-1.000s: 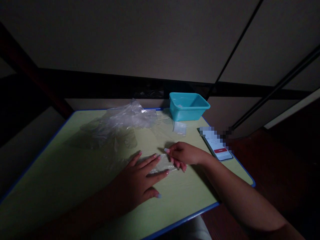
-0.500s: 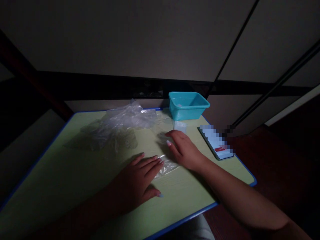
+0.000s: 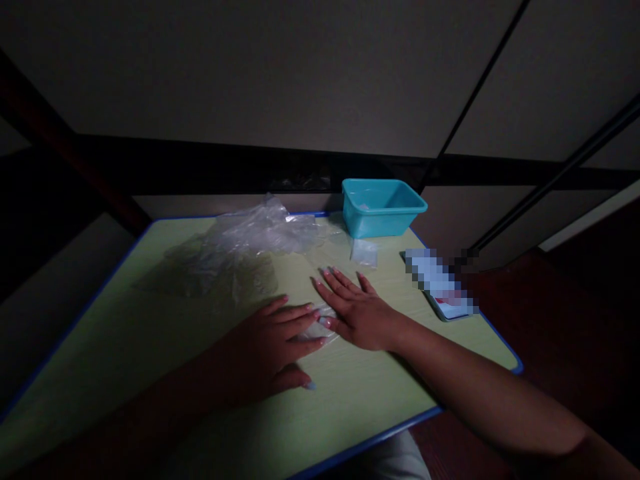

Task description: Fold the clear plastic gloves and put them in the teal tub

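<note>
A small clear plastic bag [image 3: 318, 329] lies flat on the table between my two hands, partly covered by them. My left hand [image 3: 273, 343] rests with its fingers spread, the tips on the bag's left side. Flat over the bag's right side is my right hand [image 3: 357, 313], its fingers stretched out and apart. Just beyond the right hand sits a small whitish packet [image 3: 364, 253]. A crumpled heap of clear plastic bags [image 3: 250, 237] spreads across the far left part of the table.
The yellow-green table [image 3: 370, 400] has a blue edge. On its far right corner stands a turquoise plastic basket [image 3: 384, 223]. A phone [image 3: 445, 290] with a lit screen lies along the right edge. Behind the table rise dark cabinet panels [image 3: 280, 80].
My right hand has gone from raised and curled fingers to lying flat with fingers spread over the bag. My left hand stays nearly in place. The view has shifted slightly.
</note>
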`<state>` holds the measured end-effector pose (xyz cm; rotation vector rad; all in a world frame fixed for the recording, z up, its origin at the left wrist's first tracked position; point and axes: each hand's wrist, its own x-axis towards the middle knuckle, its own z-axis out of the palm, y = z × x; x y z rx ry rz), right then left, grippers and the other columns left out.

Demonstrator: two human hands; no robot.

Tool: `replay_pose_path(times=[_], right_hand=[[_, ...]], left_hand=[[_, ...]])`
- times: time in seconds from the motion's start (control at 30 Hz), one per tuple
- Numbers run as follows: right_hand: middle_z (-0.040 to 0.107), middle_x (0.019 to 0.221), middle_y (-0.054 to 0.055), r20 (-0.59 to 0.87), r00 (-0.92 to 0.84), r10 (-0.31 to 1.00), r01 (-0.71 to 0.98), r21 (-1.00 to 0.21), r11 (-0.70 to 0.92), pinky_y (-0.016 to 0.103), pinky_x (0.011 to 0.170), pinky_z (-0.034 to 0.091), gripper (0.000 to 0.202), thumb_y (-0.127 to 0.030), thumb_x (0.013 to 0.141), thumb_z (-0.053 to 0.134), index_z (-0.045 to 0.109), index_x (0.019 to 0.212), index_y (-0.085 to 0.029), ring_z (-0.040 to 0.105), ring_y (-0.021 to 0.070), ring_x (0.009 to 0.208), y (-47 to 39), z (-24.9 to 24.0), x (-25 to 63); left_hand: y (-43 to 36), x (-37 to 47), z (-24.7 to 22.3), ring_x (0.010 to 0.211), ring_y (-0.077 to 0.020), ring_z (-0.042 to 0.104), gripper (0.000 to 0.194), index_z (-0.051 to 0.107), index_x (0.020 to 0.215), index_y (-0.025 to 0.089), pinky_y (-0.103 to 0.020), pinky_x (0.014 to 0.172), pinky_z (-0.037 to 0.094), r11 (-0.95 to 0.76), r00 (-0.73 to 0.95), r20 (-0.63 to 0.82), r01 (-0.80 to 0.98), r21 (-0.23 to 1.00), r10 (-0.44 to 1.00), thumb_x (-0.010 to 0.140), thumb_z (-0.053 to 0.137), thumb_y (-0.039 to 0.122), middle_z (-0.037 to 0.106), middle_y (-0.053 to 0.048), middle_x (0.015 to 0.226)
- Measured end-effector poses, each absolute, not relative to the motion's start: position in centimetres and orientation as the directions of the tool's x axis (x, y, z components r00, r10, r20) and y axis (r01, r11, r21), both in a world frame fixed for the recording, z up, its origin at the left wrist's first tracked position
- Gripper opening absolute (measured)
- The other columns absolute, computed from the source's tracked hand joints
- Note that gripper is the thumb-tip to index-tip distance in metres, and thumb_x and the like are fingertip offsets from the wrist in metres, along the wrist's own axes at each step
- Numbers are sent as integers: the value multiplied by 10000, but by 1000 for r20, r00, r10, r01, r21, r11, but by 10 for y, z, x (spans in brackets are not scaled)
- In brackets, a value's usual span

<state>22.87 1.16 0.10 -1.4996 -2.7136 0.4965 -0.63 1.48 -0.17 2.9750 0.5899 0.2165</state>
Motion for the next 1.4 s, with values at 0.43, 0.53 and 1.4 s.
replay_pose_path(times=[0.43, 0.53, 1.4], right_hand=[[-1, 1581, 70, -110, -385, 916, 912, -196, 360, 669, 1082, 44, 590, -454, 989, 286, 133, 1523, -256, -17, 310, 1451, 16, -3, 230], [6, 1580, 72, -60, -371, 927, 918, -176, 356, 696, 1063, 30, 590, -461, 984, 289, 138, 1521, -268, -12, 325, 1448, 15, -4, 229], [2, 1575, 71, -86, -410, 908, 905, -165, 393, 657, 1088, 42, 638, -520, 968, 282, 99, 1524, -265, -13, 280, 1453, 14, -3, 212]], left_hand=[[6, 3, 19, 850, -247, 529, 186, 505, 837, 191, -370, 743, 428, -569, 567, 73, 796, 205, 820, 751, 609, 318, 561, -64, 888], [1, 6, 13, 880, -255, 524, 91, 507, 841, 183, -376, 760, 414, -568, 568, 52, 807, 162, 821, 780, 567, 216, 563, -70, 891], [31, -17, 27, 770, -201, 548, 148, 565, 797, 185, -321, 716, 377, -666, 713, -91, 687, 291, 695, 863, 433, 179, 596, -32, 814]])
